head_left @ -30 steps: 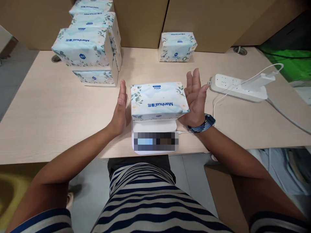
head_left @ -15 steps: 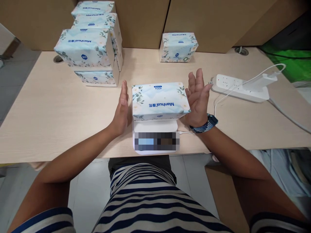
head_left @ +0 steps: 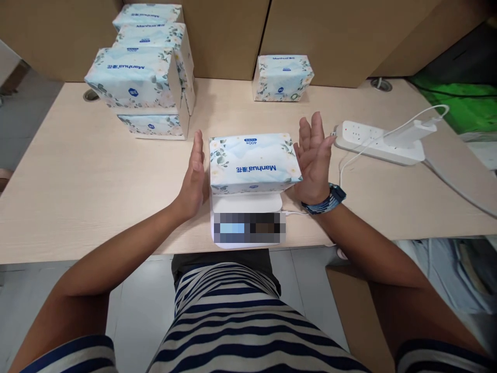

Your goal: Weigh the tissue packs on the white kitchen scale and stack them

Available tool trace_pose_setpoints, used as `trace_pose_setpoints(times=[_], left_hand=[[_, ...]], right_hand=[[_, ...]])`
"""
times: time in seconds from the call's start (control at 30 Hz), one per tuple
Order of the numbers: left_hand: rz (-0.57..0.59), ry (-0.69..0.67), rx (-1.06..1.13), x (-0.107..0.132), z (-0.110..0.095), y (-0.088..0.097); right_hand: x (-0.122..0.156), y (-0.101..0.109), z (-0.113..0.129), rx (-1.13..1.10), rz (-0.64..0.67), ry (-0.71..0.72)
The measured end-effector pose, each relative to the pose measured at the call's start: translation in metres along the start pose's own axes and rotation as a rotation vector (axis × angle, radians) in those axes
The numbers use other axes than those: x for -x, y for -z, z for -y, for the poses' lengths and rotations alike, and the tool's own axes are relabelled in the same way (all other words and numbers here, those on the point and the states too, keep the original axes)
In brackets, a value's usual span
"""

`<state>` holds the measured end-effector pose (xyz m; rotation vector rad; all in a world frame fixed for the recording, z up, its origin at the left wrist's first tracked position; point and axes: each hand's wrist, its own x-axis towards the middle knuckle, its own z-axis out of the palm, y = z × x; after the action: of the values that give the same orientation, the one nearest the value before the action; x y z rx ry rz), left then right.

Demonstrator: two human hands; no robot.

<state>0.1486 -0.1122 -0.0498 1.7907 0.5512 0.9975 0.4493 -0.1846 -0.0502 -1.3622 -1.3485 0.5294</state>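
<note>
A pale blue flowered tissue pack [head_left: 254,161] lies on a small white scale [head_left: 248,220] at the desk's front edge. My left hand [head_left: 194,178] stands flat and open just left of the pack, a small gap from its end. My right hand [head_left: 313,155], a dark blue watch band on its wrist, is open with fingers stretched, palm close to the pack's right end. Neither hand grips the pack.
A stack of several similar tissue packs [head_left: 145,77] sits at the back left of the light wooden desk [head_left: 97,171]. One single pack [head_left: 282,77] stands at the back middle. A white power strip [head_left: 378,142] with a plugged charger and cables lies to the right.
Both hands stay open beside the pack; the right hand has drifted slightly closer to the pack's right end. The pack stays on the scale.
</note>
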Motion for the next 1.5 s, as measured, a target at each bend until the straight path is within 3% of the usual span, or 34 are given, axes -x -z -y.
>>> trace_pose_setpoints(times=[0.2,0.37,0.47,0.8,1.03,1.37,1.5], left_hand=[[-0.032,0.013,0.032,-0.002,-0.005,-0.001],[-0.202,-0.057,-0.041,-0.008,-0.01,0.011],[-0.248,-0.011,-0.085,-0.01,-0.011,0.019],[-0.254,0.031,-0.113,-0.012,-0.014,0.02],[-0.243,0.027,-0.12,-0.011,-0.01,0.024],[-0.24,0.038,-0.119,-0.012,-0.009,0.027],[-0.272,0.061,-0.085,-0.006,-0.021,0.018]], right_hand=[[0.005,-0.01,0.012,-0.111,-0.103,-0.06],[0.006,-0.004,0.001,-0.065,-0.14,-0.054],[0.005,0.004,-0.009,-0.008,-0.114,-0.054],[0.006,0.013,-0.018,0.181,0.007,0.011],[0.005,0.012,-0.014,0.09,-0.058,-0.044],[0.004,0.017,-0.02,0.043,-0.055,-0.075],[0.012,0.008,-0.01,0.033,-0.115,-0.074]])
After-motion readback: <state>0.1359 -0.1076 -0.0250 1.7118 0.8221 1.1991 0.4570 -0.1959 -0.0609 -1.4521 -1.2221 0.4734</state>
